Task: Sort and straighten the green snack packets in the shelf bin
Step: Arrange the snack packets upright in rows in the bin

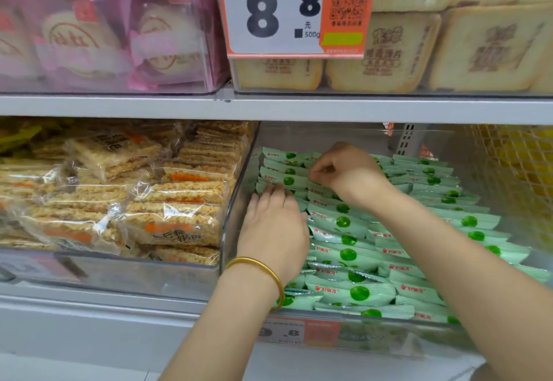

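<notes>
A: Starting nearest, where was the left hand (272, 225)?

B: Just past its gold bangle (260, 270), inside the clear shelf bin (229, 231). The fingers lay straight and together, palm down on the green snack packets (347, 253), with the bin's wall just to their left. I'd judge it was bracing that column against the wall so nothing slid.

A: And the packets to the right of that hand?

B: Overlapped like shingles, logos up, filling the bin from the front lip toward the back. Those nearest the wrist looked less even.

A: The right hand (344, 171)?

B: Beyond the left fingertips, farther back. Its fingers were curled, with thumb and forefinger seemingly pinched on the end of 1 rear packet (284, 179), probably to square it with its row.

A: So the 2 hands split the work?

B: It seemed so: 1 bracing, 1 adjusting. The tidying looked well advanced.
</notes>
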The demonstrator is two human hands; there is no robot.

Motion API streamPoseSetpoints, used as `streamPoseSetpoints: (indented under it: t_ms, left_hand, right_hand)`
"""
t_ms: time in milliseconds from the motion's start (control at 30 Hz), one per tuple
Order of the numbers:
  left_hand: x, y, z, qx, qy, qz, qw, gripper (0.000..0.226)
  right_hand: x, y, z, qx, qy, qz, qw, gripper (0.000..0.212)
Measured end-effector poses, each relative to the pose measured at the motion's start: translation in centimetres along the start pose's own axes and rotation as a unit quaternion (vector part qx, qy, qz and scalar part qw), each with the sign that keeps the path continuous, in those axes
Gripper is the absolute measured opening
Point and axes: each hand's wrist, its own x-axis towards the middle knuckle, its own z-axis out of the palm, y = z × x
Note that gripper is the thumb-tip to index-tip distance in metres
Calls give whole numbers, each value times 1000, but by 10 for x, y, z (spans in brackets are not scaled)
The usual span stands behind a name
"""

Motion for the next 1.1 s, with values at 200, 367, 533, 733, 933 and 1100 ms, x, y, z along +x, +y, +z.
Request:
streamPoseSetpoints:
  t_ms: [200,367,533,733,933,1100]
  left_hand:
    - [-7,-2,0,-16,-6,-13,1000,41]
    - [-7,-2,-1,-19,-8,-13,1000,41]
    - [-8,-2,-1,-18,-9,-11,1000,45]
    - [-7,-2,-1,-13,-13,-13,1000,46]
    - [-8,-2,-2,-20,-13,-12,1000,46]
    - [-8,-3,-4,-28,-16,-12,999,47]
  right_hand:
    - [11,-13,19,-71,-32,-4,997,21]
    - [28,-18,40,-126,-5,22,992,24]
    - [24,-17,31,-32,2,30,999,14]
    - [19,-13,30,151,50,45,986,7]
    - [16,-14,19,309,147,58,938,8]
    - [-1,-4,6,452,193,88,866,17]
